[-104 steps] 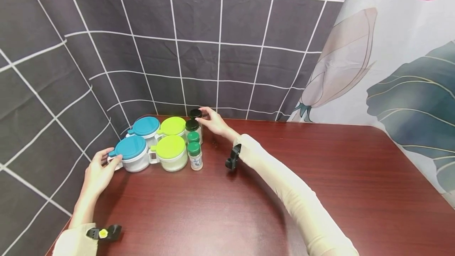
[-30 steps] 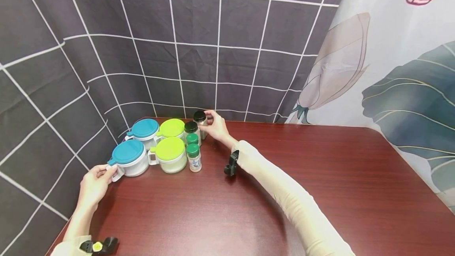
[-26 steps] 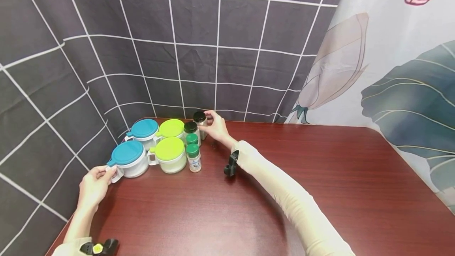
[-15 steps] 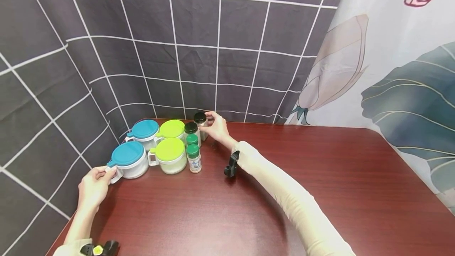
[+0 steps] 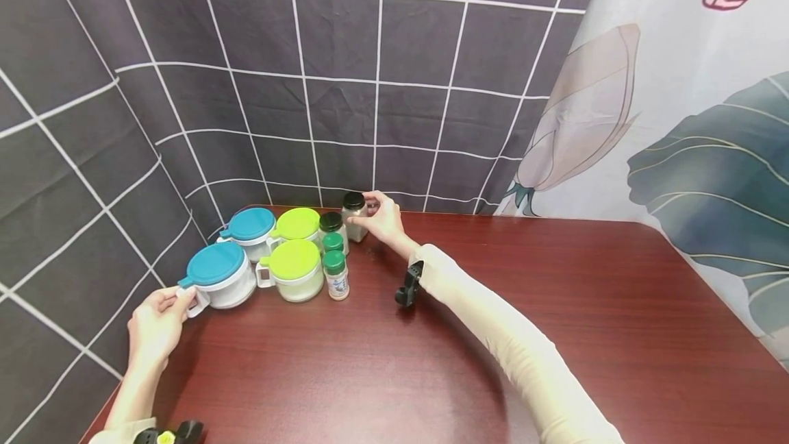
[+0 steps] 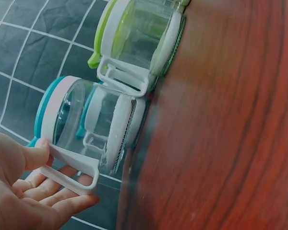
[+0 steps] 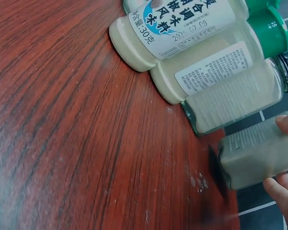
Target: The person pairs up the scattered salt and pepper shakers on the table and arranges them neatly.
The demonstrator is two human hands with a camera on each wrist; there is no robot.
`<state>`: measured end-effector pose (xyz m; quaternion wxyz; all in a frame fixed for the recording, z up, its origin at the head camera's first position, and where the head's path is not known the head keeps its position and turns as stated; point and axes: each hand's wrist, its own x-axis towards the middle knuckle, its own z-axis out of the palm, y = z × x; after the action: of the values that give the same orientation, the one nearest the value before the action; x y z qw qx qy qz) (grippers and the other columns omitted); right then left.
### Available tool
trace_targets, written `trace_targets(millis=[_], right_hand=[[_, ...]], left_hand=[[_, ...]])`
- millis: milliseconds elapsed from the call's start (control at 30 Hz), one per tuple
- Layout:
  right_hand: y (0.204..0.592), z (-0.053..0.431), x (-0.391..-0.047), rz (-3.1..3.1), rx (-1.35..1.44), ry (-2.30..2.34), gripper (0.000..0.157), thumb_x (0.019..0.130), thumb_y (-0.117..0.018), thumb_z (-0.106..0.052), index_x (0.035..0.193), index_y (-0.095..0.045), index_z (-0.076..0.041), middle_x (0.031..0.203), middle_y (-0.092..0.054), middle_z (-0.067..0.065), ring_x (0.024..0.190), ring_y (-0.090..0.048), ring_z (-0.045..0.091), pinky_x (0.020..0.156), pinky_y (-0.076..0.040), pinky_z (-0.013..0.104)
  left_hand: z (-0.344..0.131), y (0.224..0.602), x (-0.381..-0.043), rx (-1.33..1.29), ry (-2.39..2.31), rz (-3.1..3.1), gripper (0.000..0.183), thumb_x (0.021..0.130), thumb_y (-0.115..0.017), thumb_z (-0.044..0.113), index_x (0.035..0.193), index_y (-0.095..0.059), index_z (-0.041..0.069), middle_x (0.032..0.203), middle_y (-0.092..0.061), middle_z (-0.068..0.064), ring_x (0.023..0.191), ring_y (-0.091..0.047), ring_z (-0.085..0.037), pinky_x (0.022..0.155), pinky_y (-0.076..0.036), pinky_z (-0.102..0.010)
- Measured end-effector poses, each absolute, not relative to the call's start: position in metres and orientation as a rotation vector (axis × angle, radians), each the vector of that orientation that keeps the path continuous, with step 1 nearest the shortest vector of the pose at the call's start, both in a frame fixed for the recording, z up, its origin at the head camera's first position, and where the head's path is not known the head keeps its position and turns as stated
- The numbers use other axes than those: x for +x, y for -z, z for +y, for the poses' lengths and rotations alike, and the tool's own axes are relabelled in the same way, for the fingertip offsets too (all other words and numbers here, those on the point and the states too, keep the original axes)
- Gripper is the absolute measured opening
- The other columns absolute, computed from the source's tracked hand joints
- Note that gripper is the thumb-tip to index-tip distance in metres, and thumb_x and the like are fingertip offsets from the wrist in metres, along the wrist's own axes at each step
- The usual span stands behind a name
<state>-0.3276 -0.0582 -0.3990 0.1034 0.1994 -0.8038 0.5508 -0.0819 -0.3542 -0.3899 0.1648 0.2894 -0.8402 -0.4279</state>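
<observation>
My left hand (image 5: 154,327) pinches the white handle (image 6: 69,175) of the front blue-lidded seasoning pot (image 5: 216,264) between thumb and fingers. The pot is clear, with a white base. My right hand (image 5: 385,221) grips a square glass spice jar (image 7: 254,155) with a black cap and pale powder inside. In the right wrist view that jar leans slightly, a dark shadow beside its base. A second black-capped jar (image 5: 331,221) stands left of it, apart. Two green-capped shakers (image 7: 153,43) line up in front of that one.
Another blue-lidded pot (image 5: 251,223) stands behind the held one. Two lime-lidded pots (image 5: 294,260) sit between the blue ones and the spice jars. Grey grid-patterned cloth (image 5: 345,108) hangs along the back and left edges of the red-brown table (image 5: 382,362).
My right hand has taken the black-capped jar rightward, away from its neighbour. My left hand now pinches the front blue-lidded pot's handle, and that pot has shifted slightly left.
</observation>
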Motion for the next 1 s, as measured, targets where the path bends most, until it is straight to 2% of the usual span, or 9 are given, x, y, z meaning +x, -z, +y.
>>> trace_targets(millis=[167,400,533,833,1000], right_hand=[[0.395,-0.053,-0.325,-2.38,0.588,-1.611,0.051,0.066,-0.087,-0.012,0.112,-0.065,-0.004,0.102,-0.073,0.015,0.089,-0.071,0.027,0.077,-0.057,0.029],[0.393,-0.048,-0.323,-2.378,0.606,-1.605,0.051,0.066,-0.087,-0.011,0.112,-0.065,-0.005,0.102,-0.073,0.014,0.089,-0.071,0.026,0.078,-0.057,0.03],[0.393,-0.045,-0.322,-2.373,0.617,-1.585,0.051,0.065,-0.087,-0.012,0.111,-0.066,-0.006,0.101,-0.073,0.014,0.088,-0.071,0.025,0.078,-0.057,0.031],[0.389,-0.039,-0.314,-2.346,0.649,-1.56,0.052,0.065,-0.088,-0.013,0.111,-0.066,-0.006,0.1,-0.073,0.014,0.089,-0.071,0.026,0.08,-0.057,0.036],[0.387,-0.035,-0.31,-2.344,0.662,-1.544,0.052,0.064,-0.088,-0.014,0.111,-0.066,-0.008,0.1,-0.073,0.013,0.089,-0.071,0.024,0.078,-0.057,0.033]], left_hand=[[-0.353,0.388,-0.08,0.833,1.197,-2.378,0.042,0.095,-0.057,0.035,0.118,-0.06,0.0,0.073,-0.06,0.03,0.057,-0.046,0.024,0.057,-0.039,-0.004],[-0.355,0.387,-0.077,0.828,1.249,-2.346,0.045,0.095,-0.057,0.035,0.12,-0.058,-0.002,0.064,-0.044,0.045,0.057,-0.046,0.024,0.057,-0.039,-0.004],[-0.355,0.384,-0.076,0.816,1.257,-2.341,0.045,0.095,-0.057,0.034,0.121,-0.057,-0.003,0.061,-0.041,0.048,0.058,-0.046,0.025,0.057,-0.039,-0.003],[-0.352,0.372,-0.072,0.832,1.233,-2.339,0.046,0.095,-0.056,0.036,0.122,-0.057,-0.001,0.063,-0.04,0.047,0.057,-0.045,0.024,0.057,-0.038,-0.003],[-0.352,0.369,-0.071,0.825,1.251,-2.322,0.047,0.095,-0.057,0.036,0.122,-0.056,-0.002,0.066,-0.045,0.045,0.058,-0.047,0.022,0.057,-0.039,-0.003]])
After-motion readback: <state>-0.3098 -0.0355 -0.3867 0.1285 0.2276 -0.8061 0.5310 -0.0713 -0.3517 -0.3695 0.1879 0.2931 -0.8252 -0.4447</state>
